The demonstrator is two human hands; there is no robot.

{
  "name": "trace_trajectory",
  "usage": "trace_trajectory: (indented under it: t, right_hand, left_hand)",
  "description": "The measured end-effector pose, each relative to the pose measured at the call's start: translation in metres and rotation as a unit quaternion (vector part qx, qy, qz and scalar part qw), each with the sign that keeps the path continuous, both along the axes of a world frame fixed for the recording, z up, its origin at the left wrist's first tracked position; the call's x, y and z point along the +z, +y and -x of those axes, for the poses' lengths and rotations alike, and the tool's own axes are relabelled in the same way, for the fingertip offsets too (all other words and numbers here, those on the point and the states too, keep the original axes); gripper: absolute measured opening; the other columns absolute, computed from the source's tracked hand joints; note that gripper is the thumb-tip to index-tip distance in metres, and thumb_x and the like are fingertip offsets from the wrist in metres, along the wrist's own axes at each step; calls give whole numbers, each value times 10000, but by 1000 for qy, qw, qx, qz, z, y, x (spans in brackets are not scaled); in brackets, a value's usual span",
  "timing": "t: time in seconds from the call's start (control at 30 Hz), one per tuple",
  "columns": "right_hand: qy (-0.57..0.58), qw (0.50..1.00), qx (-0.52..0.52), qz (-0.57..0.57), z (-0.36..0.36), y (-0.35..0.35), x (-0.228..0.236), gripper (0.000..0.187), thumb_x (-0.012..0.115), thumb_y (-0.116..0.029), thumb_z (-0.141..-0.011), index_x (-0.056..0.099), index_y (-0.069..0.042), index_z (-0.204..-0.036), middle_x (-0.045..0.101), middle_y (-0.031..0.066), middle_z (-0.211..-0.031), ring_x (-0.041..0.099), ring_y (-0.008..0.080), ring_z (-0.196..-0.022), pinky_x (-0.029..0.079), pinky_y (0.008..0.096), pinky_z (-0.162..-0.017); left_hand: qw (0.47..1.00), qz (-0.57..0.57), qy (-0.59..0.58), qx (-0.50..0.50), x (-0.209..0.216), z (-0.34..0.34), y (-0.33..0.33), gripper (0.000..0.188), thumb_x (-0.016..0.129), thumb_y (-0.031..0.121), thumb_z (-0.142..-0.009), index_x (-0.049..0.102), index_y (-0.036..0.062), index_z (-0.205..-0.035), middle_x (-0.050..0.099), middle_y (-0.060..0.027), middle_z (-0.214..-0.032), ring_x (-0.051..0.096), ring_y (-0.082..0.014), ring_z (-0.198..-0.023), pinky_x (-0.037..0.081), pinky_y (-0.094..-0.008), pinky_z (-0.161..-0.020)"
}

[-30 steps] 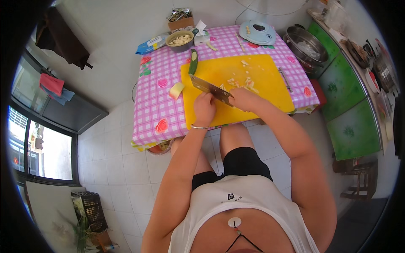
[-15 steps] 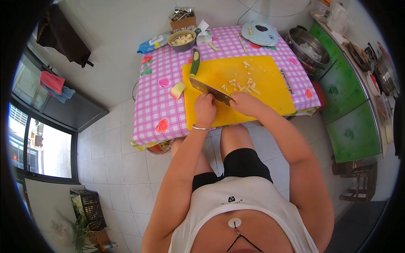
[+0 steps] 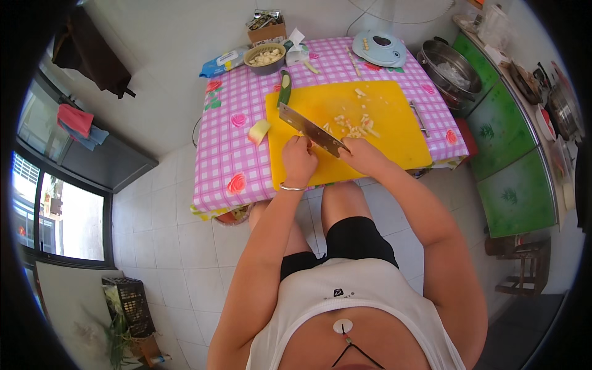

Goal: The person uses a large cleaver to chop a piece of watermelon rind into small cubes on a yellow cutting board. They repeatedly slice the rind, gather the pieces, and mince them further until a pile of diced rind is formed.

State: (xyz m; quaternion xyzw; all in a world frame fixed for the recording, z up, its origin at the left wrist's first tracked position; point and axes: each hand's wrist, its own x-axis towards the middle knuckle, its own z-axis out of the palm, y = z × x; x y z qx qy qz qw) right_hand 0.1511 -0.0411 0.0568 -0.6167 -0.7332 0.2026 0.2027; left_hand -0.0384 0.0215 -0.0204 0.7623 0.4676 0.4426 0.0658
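Holding cleaver over yellow board, checked tablecloth, tiled floor

The knife slants across the left half of the board, blocking passage; right of the chopped pieces lies bare room. A cucumber obstructs the upper-left corner.
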Motion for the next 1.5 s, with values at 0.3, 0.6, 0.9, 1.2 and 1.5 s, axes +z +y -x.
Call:
trace_trajectory:
  t: [0.3, 0.6, 0.9, 1.2, 1.5]
  right_hand:
    - [-60, 996, 32, 60, 22, 28, 16, 308, 513, -242, -925, 645, 36, -938, 665, 280, -957, 642, 444, -920, 507, 517, -828]
    - [-17, 1000, -14, 7, 17, -4, 3, 297, 525, -257, -936, 620, 24, -953, 659, 270, -905, 642, 440, -884, 504, 523, -796]
    - [-52, 995, 29, 82, 26, 33, 14, 299, 521, -220, -901, 643, 44, -969, 666, 289, -957, 649, 447, -915, 510, 517, -838]
    - [-3, 1000, -8, 4, 15, -4, 2, 312, 536, -264, -950, 610, 37, -983, 659, 281, -937, 632, 458, -910, 502, 518, -802]
    - [-66, 995, -44, 53, -6, -5, 17, 303, 531, -247, -959, 638, 34, -1000, 670, 273, -966, 640, 442, -938, 503, 520, -825]
  left_hand:
    - [1000, -11, 12, 14, -4, 2, 2, 90, 630, -9, -709, 601, 29, -785, 590, -170, -779, 598, -385, -761, 482, -477, -671]
    - [1000, 18, -1, 17, -1, 1, -2, 124, 623, -15, -748, 620, 28, -864, 602, -177, -827, 611, -386, -768, 493, -472, -671]
    - [1000, -11, 13, 20, -4, 1, 3, 44, 625, -3, -765, 600, 25, -788, 603, -177, -799, 599, -395, -746, 487, -478, -662]
    - [1000, 0, 10, 14, -3, 2, 4, 66, 651, 5, -755, 611, 24, -804, 604, -171, -809, 598, -379, -787, 481, -475, -706]
    - [1000, -8, -20, -11, -2, -2, 4, 106, 656, 3, -752, 634, 15, -854, 622, -180, -898, 592, -390, -866, 483, -469, -765]
